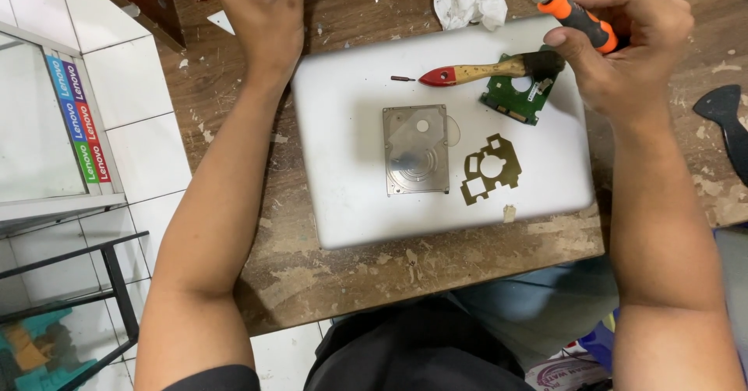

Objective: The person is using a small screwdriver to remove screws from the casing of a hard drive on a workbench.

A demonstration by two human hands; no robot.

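At top edge, left hand (261, 13) fingers spread, tips cut off; right hand (623, 36) fingers grasp orange-handled tool (580, 17), tip cropped.

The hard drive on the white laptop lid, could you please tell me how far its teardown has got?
Done: the green circuit board and yellow sheet lie apart from the hard drive. In hand: the right hand holds an orange-handled tool and a paintbrush. Left: the drive's lid remains on.
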